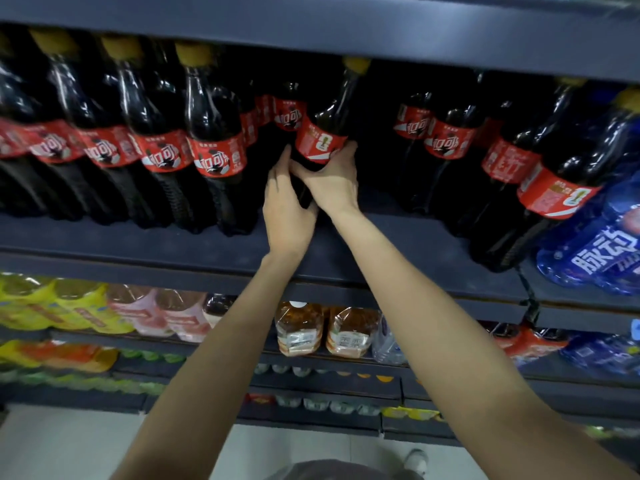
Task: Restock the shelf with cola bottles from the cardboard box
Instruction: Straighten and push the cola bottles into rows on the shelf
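A cola bottle with a red label and yellow cap stands in the middle gap of the dark shelf, tilted a little to the right. My right hand grips its lower body just under the label. My left hand touches the bottle's left side, fingers pointing up. A row of several cola bottles fills the shelf to the left. More cola bottles stand to the right. The cardboard box is out of view.
An open gap lies on the shelf right of the held bottle. Blue drink bottles stand at the far right. Lower shelves hold yellow, pink and amber drinks. The upper shelf board hangs close above the caps.
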`<state>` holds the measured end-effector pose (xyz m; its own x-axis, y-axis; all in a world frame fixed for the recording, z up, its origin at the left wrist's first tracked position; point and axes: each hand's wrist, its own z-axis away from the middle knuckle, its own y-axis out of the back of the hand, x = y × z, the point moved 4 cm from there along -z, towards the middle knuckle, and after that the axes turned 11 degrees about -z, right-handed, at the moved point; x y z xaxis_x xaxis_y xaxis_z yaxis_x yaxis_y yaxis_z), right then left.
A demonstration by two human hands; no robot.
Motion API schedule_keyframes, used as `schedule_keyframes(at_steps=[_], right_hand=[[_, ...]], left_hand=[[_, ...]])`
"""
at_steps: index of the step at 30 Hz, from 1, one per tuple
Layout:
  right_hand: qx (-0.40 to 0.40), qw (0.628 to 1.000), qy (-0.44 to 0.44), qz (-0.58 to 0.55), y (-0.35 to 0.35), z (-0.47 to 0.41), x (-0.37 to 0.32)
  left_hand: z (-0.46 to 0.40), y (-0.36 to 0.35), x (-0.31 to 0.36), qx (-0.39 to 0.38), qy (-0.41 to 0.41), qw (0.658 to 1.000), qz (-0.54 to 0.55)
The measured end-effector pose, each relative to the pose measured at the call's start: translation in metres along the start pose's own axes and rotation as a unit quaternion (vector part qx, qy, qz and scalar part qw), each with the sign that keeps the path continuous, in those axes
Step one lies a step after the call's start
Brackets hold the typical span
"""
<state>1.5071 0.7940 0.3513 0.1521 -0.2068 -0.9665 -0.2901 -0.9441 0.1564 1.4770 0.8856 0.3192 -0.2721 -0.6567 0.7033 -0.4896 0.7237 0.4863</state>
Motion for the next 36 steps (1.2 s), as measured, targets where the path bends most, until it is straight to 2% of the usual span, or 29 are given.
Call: schedule_keyframes(at_steps=[3,6,10,17,21,28,33,36], right_hand=[[-0.067,0.996,-0.030,-0.046,-0.001,0.000,-0.004],[-0.117,0.993,-0.006,0.021,0.004,-0.006,-0.011],[-0.095,0.986,0.072,0.119,-0.010,-0.004,-0.021],[-0.045,0.986,0.107,0.117,-0.014,0.001,-0.017],[-0.013,0.980,0.114,0.165,-0.020,0.004,-0.019],[-0.022,0.985,0.095,0.143,-0.030,-0.002,-0.014],[-0.063,0.990,0.094,0.078,-0.010,0.003,-0.011],[-0.045,0.987,0.147,0.052,0.032,0.018,-0.009]], left_hand=[[-0.010,0.005,-0.003,0.029,0.021,0.999,-0.011],[-0.016,0.008,-0.008,0.030,0.023,0.999,-0.014],[-0.008,0.011,-0.013,0.025,0.066,0.997,-0.035],[0.010,0.005,-0.008,-0.013,0.058,0.998,-0.036],[0.010,0.005,-0.021,-0.052,0.091,0.994,0.044],[0.008,0.009,-0.023,-0.089,0.121,0.980,0.127],[0.019,0.008,-0.015,-0.104,0.109,0.986,0.072],[0.043,0.014,0.004,-0.083,0.057,0.993,0.056]])
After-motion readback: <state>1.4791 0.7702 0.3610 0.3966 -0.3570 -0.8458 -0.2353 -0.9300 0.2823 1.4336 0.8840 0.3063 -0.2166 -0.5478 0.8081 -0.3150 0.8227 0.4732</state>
